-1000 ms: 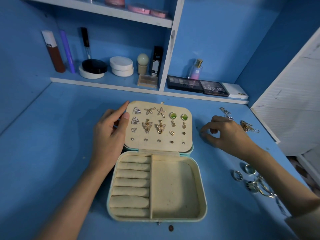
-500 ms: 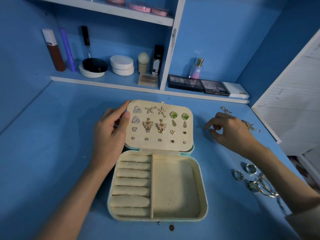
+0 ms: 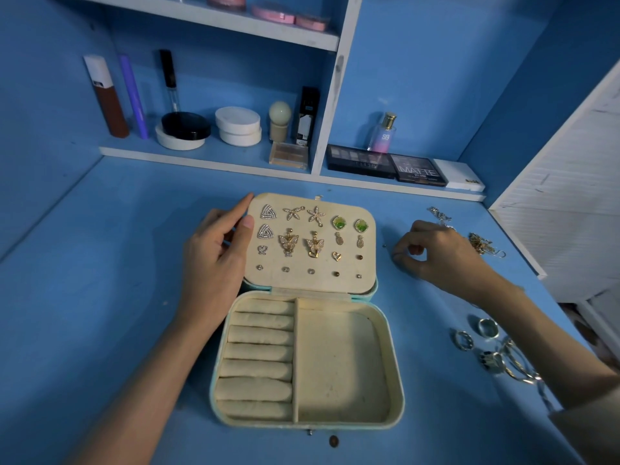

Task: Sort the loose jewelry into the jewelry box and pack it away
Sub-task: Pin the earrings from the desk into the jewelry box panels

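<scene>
Jewelry box (image 3: 397, 380), tabletop centre, open: lid (image 3: 302, 283) laid back, carrying pinned earrings (image 3: 288, 245) in rows; ring rolls (image 3: 258, 350) and side compartment (image 3: 342, 364) hold no jewelry. Left hand (image 3: 218, 253) grips the lid's left edge (likely steadying it). Right hand (image 3: 443, 255) has its fingers curled at the tabletop near chains (image 3: 483, 245); whether it holds anything cannot be told. Rings (image 3: 466, 340) loose by the right edge.
</scene>
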A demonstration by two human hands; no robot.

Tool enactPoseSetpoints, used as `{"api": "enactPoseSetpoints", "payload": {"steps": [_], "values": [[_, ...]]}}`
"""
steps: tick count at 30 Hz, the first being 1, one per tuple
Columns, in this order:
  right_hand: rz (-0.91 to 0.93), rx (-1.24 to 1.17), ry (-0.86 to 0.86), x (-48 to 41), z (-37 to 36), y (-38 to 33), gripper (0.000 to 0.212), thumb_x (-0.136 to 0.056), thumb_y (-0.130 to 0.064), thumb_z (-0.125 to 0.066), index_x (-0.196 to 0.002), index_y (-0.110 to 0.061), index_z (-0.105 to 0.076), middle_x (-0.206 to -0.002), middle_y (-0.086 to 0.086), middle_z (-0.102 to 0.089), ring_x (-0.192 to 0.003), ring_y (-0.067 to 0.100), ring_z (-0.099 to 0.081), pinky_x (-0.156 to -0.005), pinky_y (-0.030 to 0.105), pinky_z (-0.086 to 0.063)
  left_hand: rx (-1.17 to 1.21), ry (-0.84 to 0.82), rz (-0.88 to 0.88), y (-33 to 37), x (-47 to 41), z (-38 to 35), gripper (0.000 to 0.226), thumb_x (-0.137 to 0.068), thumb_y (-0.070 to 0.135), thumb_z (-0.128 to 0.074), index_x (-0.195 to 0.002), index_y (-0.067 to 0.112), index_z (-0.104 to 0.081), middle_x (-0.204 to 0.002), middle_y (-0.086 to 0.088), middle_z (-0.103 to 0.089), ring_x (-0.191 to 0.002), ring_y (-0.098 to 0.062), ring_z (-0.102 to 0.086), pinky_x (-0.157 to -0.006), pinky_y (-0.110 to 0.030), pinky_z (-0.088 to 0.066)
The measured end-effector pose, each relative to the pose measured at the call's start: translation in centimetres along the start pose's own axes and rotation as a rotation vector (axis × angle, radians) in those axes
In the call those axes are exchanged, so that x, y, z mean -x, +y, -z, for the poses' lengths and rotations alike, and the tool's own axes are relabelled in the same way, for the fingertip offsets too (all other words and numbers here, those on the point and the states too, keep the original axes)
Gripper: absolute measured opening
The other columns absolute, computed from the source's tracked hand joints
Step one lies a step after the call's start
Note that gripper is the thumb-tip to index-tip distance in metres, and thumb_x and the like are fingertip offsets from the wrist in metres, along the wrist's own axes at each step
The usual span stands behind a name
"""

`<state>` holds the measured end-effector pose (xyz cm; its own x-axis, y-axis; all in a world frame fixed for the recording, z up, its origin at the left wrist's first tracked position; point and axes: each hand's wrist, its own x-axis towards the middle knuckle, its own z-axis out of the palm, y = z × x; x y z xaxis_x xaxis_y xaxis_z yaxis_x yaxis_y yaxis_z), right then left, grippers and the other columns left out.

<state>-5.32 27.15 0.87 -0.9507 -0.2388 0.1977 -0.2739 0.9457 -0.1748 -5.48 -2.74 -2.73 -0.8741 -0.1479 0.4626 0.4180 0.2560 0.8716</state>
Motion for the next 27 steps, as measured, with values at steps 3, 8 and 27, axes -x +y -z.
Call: {"api": "enactPoseSetpoints", "payload": {"steps": [3,8,27], "values": [[-0.017,-0.036,-0.028,-0.3,-0.1,0.0,0.003,-0.08,-0.017,-0.068,-0.079,-0.017,-0.07,-0.078,0.0,-0.056,-0.07,0.021,-0.057,-0.066,0.037,-0.049,0.003,-0.001,0.007,0.2,0.0,0.0,0.036,-0.096,0.011,-0.053,-0.129,0.025,-0.048,-0.082,0.008,-0.052,-0.072,0.006,-0.049,-0.067,-0.008,-0.038],[-0.007,0.027,-0.039,-0.4,-0.1,-0.2,0.007,-0.084,-0.02,-0.064,-0.084,-0.016,-0.069,-0.08,-0.002,-0.055,-0.072,0.02,-0.056,-0.062,0.028,-0.039,0.007,0.001,0.014,0.3,0.0,0.0,0.036,-0.096,0.011,-0.053,-0.129,0.025,-0.048,-0.082,0.008,-0.052,-0.071,0.006,-0.049,-0.066,-0.009,-0.038],[0.113,-0.008,0.13,1.3,-0.3,0.1,0.009,-0.076,-0.003,-0.073,-0.079,-0.011,-0.075,-0.065,-0.001,-0.053,-0.058,0.023,-0.055,-0.05,0.043,-0.051,0.005,-0.003,0.007,0.1,0.0,0.0,0.035,-0.096,0.012,-0.053,-0.128,0.026,-0.048,-0.086,0.006,-0.055,-0.074,0.007,-0.05,-0.068,-0.007,-0.039]]}}
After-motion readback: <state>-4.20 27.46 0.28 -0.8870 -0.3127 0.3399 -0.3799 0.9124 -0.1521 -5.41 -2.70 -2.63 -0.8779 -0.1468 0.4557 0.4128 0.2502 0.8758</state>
